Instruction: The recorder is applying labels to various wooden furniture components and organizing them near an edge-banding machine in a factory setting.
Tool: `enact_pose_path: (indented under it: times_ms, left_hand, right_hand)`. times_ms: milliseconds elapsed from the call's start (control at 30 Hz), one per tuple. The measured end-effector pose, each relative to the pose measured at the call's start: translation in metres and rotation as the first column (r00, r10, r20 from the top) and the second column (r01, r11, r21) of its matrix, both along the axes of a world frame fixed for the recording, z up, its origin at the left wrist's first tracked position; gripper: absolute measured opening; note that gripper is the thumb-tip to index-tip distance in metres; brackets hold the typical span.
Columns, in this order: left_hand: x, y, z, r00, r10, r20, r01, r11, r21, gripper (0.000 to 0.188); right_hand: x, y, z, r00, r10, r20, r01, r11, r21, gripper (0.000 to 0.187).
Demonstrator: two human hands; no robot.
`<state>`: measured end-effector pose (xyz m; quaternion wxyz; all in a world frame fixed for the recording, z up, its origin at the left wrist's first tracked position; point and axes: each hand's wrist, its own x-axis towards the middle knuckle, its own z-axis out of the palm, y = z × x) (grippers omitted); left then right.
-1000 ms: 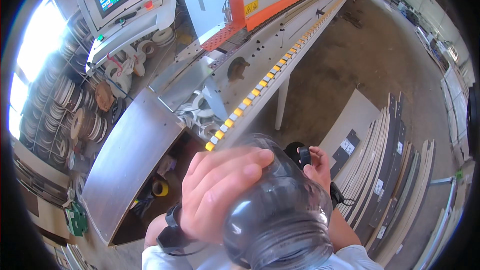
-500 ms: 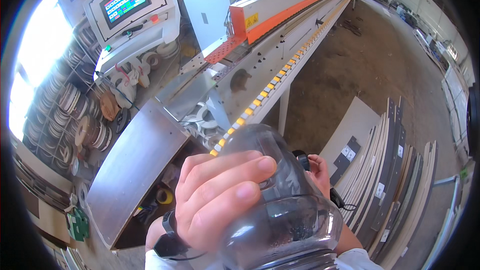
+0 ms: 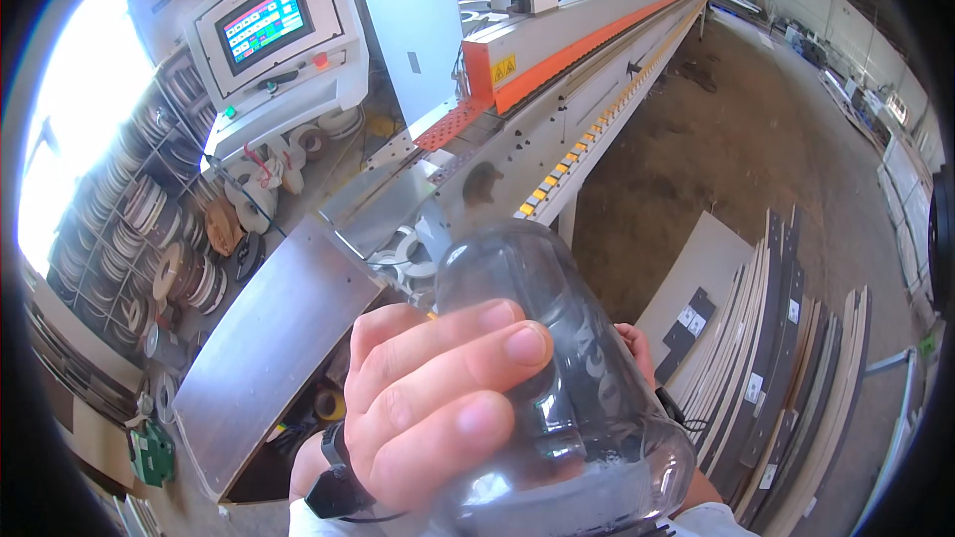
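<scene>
Left hand (image 3: 438, 403) on my feed is clasped round a clear bottle (image 3: 597, 368), fingers curled over its left side; the right hand (image 3: 638, 348) shows only in part behind it, and from here I cannot tell whether it grips anything. I have the bottle low in the middle of the view, held up in the air and tilted, in front of the machine (image 3: 567, 66); a pale band runs low in it, though I cannot tell liquid from glare. To its left I see a bench (image 3: 269, 348) with a shiny metal top; an open compartment (image 3: 264, 472) underneath holds a tape roll (image 3: 326, 404), yellow on its side, the rest inside too dark for me to make out; just beyond the bench lie white rings (image 3: 410, 261); far left, reels (image 3: 144, 211) stand in close rows; a green box (image 3: 152, 452) sits below them.
</scene>
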<state>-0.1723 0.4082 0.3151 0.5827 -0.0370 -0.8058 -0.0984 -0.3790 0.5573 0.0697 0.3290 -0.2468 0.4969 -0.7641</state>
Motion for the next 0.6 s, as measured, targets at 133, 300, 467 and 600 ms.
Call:
enact_pose_path:
  times_ms: [133,300,467,600]
  left_hand:
    - [-0.007,0.006,0.003,0.994,0.047,-0.098,-0.049,0.999,-0.021,0.061]
    - [-0.018,0.005,-0.005,0.978,0.079,-0.193,-0.085,0.996,-0.024,0.058]
    - [-0.017,0.009,0.01,0.973,0.007,-0.229,-0.019,0.999,-0.049,0.055]
    - [-0.031,0.009,0.005,0.943,0.069,-0.326,-0.078,0.997,-0.016,0.052]
  right_hand:
    - [0.002,0.003,-0.004,1.0,0.001,0.021,-0.001,1.0,-0.021,0.053]
    - [0.003,0.0,-0.007,0.998,-0.033,-0.044,0.034,0.999,0.012,0.052]
    - [0.005,0.0,0.001,0.998,-0.036,-0.055,0.036,0.999,-0.004,0.052]
    - [0.009,-0.002,0.0,0.998,-0.024,-0.061,0.024,1.0,-0.012,0.051]
